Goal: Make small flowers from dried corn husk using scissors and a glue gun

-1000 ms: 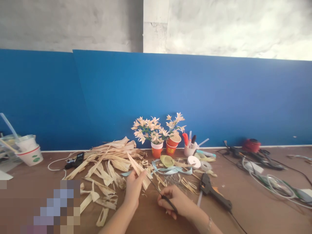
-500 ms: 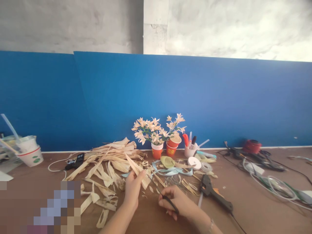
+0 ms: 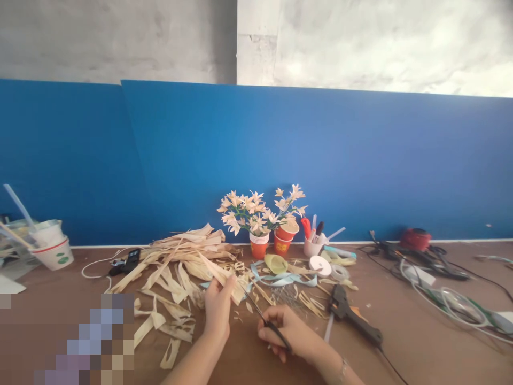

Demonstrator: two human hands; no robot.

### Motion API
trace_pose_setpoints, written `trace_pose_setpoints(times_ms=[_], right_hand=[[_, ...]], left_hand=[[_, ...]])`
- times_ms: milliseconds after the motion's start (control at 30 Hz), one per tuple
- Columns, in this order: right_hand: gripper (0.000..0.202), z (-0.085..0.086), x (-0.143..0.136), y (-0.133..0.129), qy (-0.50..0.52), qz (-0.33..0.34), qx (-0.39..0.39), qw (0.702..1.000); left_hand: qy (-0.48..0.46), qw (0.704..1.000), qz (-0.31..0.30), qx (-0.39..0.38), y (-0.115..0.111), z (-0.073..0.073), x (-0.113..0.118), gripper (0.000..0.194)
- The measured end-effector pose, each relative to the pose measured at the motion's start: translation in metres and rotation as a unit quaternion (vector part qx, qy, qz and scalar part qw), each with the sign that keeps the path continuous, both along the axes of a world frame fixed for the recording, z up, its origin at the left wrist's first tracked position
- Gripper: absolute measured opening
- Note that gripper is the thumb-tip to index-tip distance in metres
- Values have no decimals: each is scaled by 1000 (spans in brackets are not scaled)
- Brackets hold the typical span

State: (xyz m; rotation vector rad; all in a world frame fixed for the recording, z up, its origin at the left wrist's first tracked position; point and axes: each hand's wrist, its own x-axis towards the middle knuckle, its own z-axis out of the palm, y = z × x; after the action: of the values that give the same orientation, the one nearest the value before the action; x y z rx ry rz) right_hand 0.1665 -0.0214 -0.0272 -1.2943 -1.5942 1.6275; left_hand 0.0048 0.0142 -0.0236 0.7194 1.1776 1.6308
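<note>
While the left fingers [image 3: 228,289] pinch husk [image 3: 214,271] and the right fingers [image 3: 276,313] grip scissors [image 3: 277,332], a red cup [image 3: 282,252] bears illegible yellow marks [image 3: 281,246]

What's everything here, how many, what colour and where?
scissors: one, black, front centre
held strip: one, pale, centre
dried strips: many, tan, left
flower bunches: two, cream, back
cup stacks: two, red, beneath flowers
pen cup: one, white, back
rolls: two, whitish, right
ribbon: some, blue, centre
glue gun: one, black, right
cables: several, black and white, right
drink cup: one, white, left
panels: two, blue, behind
wall: one, grey, behind
table: one, brown, below
left hand: one, bare, holding strip
right hand: one, bare, holding scissors
</note>
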Motion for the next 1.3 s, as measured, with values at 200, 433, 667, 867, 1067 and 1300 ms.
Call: trace_pose_setpoints(times_ms=[200, 433, 667, 867, 1067, 1300], right_hand=[[27, -3, -1, 0, -5, -10, 1, 1000], [25, -10, -1, 2, -1, -16, 8, 1000], [17, -9, -1, 3, 1, -17, 7, 1000], [14, -6, -1, 3, -1, 2, 26, 1000], [15, -4, -1, 3, -8, 2, 31, 999], [16, -12, 4, 5, -6, 13, 38, 999]], left_hand=[[-34, 999, -14, -10, -2, 2, 2, 37], [-22, 1000, 0, -8, -3, 5, 4, 34], [-31, 999, -9, -15, -3, 3, 4, 35], [-34, 999, -14, -13, -2, 3, 4, 34], [-29, 999, -43, 0, 1, 0, 0, 34], [19, 997, -69, 5, 8, -4, -6, 38]])
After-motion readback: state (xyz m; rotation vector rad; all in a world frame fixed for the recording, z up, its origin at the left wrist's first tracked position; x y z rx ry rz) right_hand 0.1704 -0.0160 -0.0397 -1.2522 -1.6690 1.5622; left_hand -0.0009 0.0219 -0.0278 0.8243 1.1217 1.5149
